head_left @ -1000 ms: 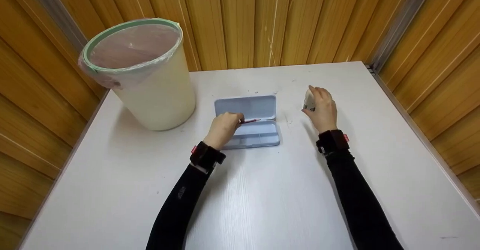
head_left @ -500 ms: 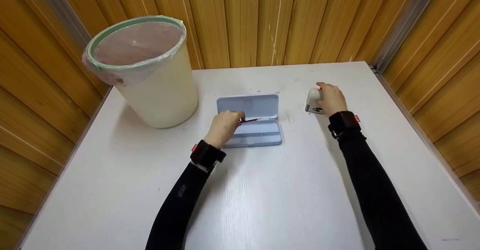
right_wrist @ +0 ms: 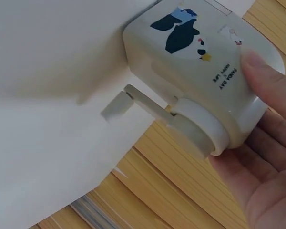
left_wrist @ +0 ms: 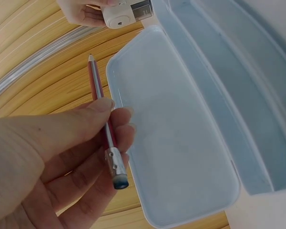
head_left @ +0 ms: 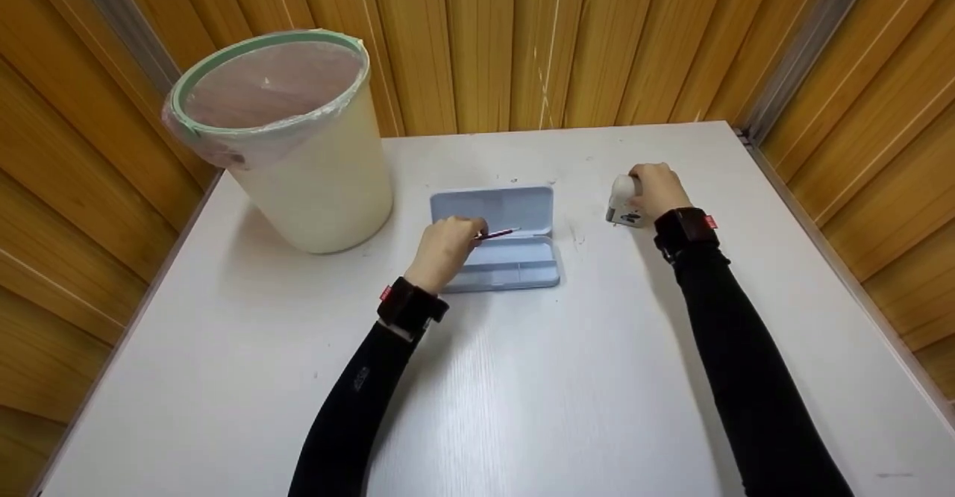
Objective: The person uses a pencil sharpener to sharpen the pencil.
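Observation:
My left hand (head_left: 445,251) pinches a red-and-silver striped pencil (left_wrist: 100,87) between thumb and fingers, its pale point outward and its dark eraser end near the palm. Below and behind that hand lies a light blue pencil case (head_left: 536,274), lid raised, with a divided tray. The parts of it in view hold nothing. On the right, my right hand (head_left: 659,189) grips a white crank pencil sharpener (right_wrist: 181,62) from its rounded end. A panda print covers its side, and its crank handle (right_wrist: 150,107) sticks out. The sharpener stands on the table, apart from the case.
A cream bin (head_left: 328,176) with a green rim and clear liner stands at the back left of the white table (head_left: 567,392). Wood-patterned panels (head_left: 477,42) close off the back and both sides. Small marks and crumbs dot the tabletop.
The right hand has shifted rightward and turned, so the sharpener's printed side now shows and it stands on the table. The pencil's tip has risen slightly; the left hand has hardly moved.

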`<state>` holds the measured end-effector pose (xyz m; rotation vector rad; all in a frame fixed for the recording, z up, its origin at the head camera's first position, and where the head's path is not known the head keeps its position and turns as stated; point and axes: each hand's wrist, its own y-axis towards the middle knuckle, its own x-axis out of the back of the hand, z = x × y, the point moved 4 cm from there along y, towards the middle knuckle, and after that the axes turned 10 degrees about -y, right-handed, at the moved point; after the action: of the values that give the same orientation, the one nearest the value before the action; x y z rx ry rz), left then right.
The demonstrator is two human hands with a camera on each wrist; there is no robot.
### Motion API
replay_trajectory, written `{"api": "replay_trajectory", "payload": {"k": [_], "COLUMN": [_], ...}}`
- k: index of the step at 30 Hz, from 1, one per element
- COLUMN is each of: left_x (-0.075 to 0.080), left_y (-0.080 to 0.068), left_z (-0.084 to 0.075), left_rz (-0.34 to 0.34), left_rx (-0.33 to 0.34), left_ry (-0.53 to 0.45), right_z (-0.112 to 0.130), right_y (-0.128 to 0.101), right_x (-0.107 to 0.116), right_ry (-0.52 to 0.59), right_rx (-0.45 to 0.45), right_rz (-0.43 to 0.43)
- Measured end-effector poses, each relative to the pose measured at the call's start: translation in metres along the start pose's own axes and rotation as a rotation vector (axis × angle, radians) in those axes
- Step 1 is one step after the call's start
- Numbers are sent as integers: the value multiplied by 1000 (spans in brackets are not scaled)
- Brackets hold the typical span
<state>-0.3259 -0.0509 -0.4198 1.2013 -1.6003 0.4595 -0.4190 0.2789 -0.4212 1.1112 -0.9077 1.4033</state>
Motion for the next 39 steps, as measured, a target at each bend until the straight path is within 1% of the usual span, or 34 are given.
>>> {"api": "replay_trajectory", "payload": {"k": [9, 17, 21, 29, 39], "left_x": [-1, -2, -4, -4, -7], "left_y": [-1, 0, 0, 1, 2], "left_z": [1, 3, 4, 3, 0], "left_rz": [3, -2, 7, 1, -8], "left_rx": [4, 7, 17, 12, -16], "left_ry": [7, 12, 8, 4, -17], "right_z": [6, 10, 13, 23, 40], "right_y": [-14, -29, -36, -51, -68], "right_x": [-1, -4, -4, -1, 2], "right_ry": [-12, 1, 5, 30, 15], "right_rx": [-2, 25, 43, 52, 85], "right_rz": [17, 13, 10, 77, 120]}}
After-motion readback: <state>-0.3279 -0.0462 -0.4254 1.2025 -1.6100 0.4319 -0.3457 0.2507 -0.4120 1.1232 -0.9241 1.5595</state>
